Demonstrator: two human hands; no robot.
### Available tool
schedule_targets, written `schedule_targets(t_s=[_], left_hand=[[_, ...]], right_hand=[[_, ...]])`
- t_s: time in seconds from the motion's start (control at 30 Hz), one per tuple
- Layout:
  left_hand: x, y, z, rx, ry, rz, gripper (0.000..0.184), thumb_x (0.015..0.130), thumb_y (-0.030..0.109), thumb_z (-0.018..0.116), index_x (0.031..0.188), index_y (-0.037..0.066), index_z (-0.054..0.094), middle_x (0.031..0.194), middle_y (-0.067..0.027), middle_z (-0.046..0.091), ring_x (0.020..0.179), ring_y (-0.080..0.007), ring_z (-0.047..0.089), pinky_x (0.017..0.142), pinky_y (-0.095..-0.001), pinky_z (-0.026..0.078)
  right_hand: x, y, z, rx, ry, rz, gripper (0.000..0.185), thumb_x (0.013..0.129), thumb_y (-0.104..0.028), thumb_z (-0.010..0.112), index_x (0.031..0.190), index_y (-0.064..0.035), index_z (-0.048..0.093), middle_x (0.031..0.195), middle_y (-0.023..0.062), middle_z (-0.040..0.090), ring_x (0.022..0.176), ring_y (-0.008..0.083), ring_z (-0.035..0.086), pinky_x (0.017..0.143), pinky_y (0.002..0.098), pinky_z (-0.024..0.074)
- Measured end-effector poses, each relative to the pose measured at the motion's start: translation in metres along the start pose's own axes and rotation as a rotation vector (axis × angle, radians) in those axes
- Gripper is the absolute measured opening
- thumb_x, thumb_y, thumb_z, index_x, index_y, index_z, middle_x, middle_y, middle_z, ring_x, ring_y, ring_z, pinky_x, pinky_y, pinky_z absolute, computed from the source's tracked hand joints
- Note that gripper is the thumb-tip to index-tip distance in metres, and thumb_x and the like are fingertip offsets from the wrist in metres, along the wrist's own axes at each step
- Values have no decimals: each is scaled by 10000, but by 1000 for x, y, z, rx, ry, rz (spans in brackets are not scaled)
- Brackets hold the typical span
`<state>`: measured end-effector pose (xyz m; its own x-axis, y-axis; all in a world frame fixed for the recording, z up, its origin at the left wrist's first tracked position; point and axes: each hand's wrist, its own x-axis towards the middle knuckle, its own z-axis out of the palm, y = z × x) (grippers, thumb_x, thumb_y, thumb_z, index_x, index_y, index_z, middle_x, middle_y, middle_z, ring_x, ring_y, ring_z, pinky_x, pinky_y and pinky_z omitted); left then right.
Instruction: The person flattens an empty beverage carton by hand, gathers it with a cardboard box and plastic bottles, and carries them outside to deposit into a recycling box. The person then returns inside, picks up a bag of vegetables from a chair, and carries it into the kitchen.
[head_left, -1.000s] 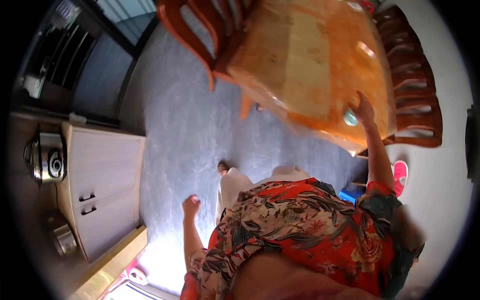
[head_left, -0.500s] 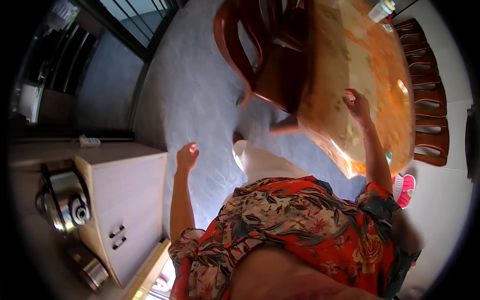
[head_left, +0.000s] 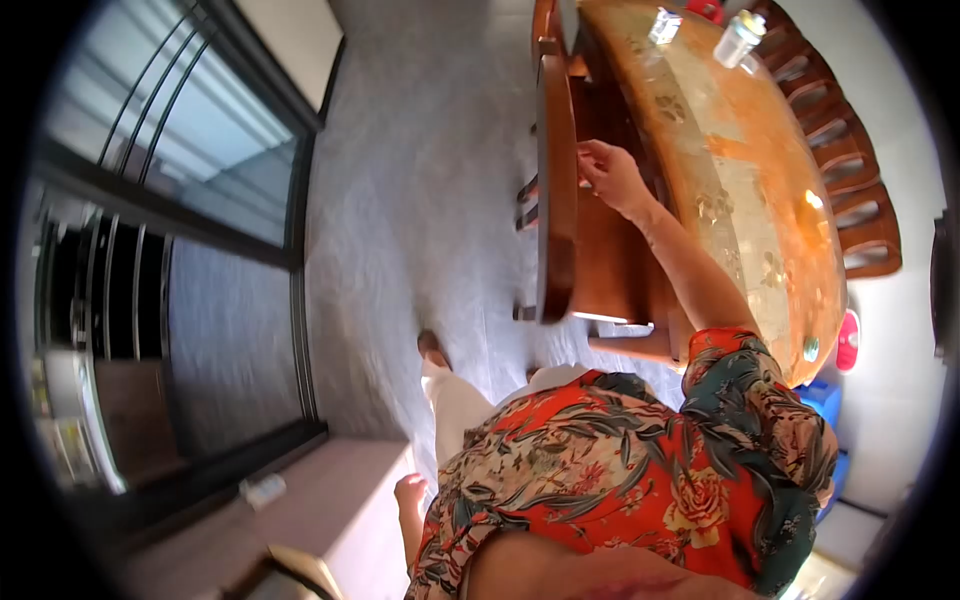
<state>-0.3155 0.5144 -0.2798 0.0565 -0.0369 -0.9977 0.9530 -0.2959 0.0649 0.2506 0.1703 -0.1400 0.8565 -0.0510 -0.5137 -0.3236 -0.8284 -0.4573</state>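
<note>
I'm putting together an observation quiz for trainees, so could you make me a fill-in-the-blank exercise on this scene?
1. The ____ hand is the one nearer the chair.
2. The shirt has a ____ print.
3. The bottle stands toward the table's ____ end, away from the person.

Missing words: right; floral; far.

Free floor [head_left: 430, 170] runs between the dark door frame [head_left: 301, 330] and the chair [head_left: 612, 255]. The chair's back [head_left: 557, 210] stands between the right hand [head_left: 610, 178] and that lane, the counter [head_left: 735, 200] on the hand's other side; a cabinet [head_left: 335, 490] lies near the left hand [head_left: 410, 490].
</note>
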Motion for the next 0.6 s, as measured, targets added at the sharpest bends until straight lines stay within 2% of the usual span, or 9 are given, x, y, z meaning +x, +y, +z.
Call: schedule_targets(t_s=[0.1,0.13,0.2,0.23,0.27,0.33,0.47,0.53,0.6], left_hand=[[35,-60,39,-53,-53,-225,277,639,156,652,888,34,648,750,-125,649,639,-203,622,639,-306,492],[44,-55,31,90,117,18,268,634,132,655,881,26,646,735,-127,645,672,-215,620,645,-325,485],[76,-58,-13,-39,56,-29,252,650,164,638,870,40,649,736,-133,641,699,-238,619,651,-346,479],[85,-42,-29,148,112,34,251,659,191,619,869,58,650,736,-136,637,701,-261,616,658,-354,477],[130,-28,-70,172,168,85,260,663,207,601,875,64,647,735,-137,633,707,-271,616,656,-347,476],[126,123,-147,315,207,307,272,656,193,598,889,60,642,775,-141,636,718,-266,619,664,-361,478],[206,289,-189,529,346,888,298,691,171,569,953,41,624,777,-150,633,726,-254,618,655,-332,481],[193,377,-191,246,107,816,301,716,169,565,984,42,613,765,-141,633,726,-225,620,654,-321,478],[187,443,-188,255,89,948,310,727,177,573,999,30,604,738,-127,628,712,-206,612,650,-302,472]], right_hand=[[-7,6,-7,67,-7,71,222,860,-122,536,1026,24,546,857,41,605,743,88,561,636,216,464],[-5,14,-5,118,-1,52,224,861,-125,536,1023,29,545,851,33,602,743,79,555,629,211,460],[-24,28,15,147,38,-34,222,867,-169,519,969,22,567,795,58,603,701,96,549,611,242,454],[-36,35,16,161,57,-78,232,870,-191,510,942,19,578,766,71,604,680,104,546,602,258,450],[-59,44,13,225,73,66,241,869,-199,515,951,18,578,766,64,600,696,101,541,610,258,449],[-100,48,4,372,100,346,260,867,-216,525,970,17,579,765,49,591,727,95,531,626,258,446],[-109,9,-4,389,98,545,270,853,-202,528,1001,18,575,776,43,590,732,83,523,631,257,441],[-117,0,-6,316,61,576,276,847,-195,527,1009,24,573,790,39,592,737,81,522,628,260,440],[-127,-14,-3,256,97,516,267,837,-190,527,1005,11,580,776,52,595,727,84,521,625,266,439]])
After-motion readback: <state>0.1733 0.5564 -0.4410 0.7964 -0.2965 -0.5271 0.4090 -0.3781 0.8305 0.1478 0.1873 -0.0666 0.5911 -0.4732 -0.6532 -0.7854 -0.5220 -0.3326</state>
